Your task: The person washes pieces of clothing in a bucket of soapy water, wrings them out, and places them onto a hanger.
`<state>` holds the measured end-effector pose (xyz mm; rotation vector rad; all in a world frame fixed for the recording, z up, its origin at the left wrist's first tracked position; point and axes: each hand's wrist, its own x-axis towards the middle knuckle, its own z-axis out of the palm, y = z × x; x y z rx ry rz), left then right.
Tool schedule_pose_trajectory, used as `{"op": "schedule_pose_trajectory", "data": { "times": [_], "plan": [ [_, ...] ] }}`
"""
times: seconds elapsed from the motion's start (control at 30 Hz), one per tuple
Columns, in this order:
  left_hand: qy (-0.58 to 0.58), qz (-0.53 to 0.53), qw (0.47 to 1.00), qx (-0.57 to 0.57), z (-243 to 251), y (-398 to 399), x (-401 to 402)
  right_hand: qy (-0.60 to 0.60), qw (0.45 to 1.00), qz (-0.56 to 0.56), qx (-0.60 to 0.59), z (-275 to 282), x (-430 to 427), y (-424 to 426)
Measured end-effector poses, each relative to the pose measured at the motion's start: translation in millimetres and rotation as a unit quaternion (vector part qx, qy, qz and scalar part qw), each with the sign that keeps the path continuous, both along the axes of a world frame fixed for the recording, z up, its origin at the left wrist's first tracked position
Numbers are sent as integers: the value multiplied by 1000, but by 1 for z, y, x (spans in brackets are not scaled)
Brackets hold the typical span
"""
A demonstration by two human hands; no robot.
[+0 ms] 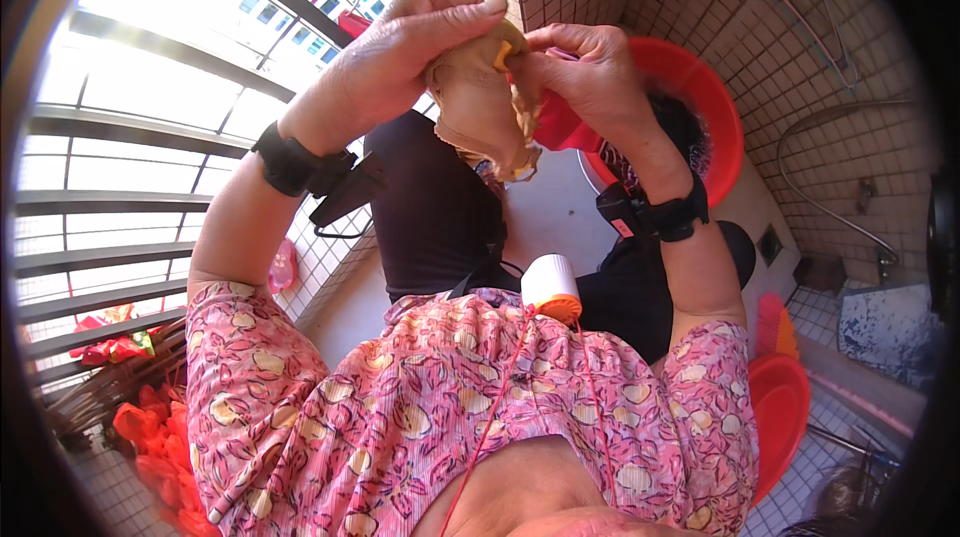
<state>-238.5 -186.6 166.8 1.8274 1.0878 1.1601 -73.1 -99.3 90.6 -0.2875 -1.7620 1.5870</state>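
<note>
Raised before my chest, my left hand (409, 49) grips the top of a crumpled beige cloth garment (476, 98) between thumb and fingers. Opposite it, my right hand (589, 71) pinches the same garment along its right edge, near a small yellow-orange patch. The lower part of the fabric dangles in loose folds. Just below my right hand shows a bright pinkish-red item (562, 124), partly hidden, and I cannot tell whether the hand touches it. Beyond the right forearm stands a red plastic basin (724, 124) holding dark wet laundry (667, 120) and suds.
Dark window bars (112, 203) run along the left. Red artificial flowers (157, 432) lie low at left. A shower hose (795, 184) hangs by the tiled wall (757, 34). Another red basin (776, 417) stands at right. A white bottle-shaped object (551, 285) hangs from my neck cord.
</note>
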Motion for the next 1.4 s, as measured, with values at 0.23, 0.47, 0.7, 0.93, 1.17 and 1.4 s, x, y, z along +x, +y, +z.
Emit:
{"op": "schedule_pose_trajectory", "data": {
  "times": [0.23, 0.47, 0.7, 0.93, 1.17, 1.4],
  "plan": [
    [-63, 51, 968, -239, -32, -11, -7, -55, 997, 7, -54, 23, 31, 21],
    [-42, 82, 981, -170, -66, -17, -3, 12, 997, 43, -67, 48, 46, 27],
    [-331, 107, 902, -256, -60, -13, -2, -16, 999, 0, -28, 48, 52, 30],
    [-179, -5, 954, -240, 12, 8, -13, -38, 996, -71, 38, 20, 55, 31],
    [59, -64, 988, -130, 88, 23, -14, -171, 975, -118, 75, 2, 69, 32],
    [97, 19, 984, -146, 101, 36, -51, -112, 988, -90, 61, -5, 85, 37]
  ]
}}
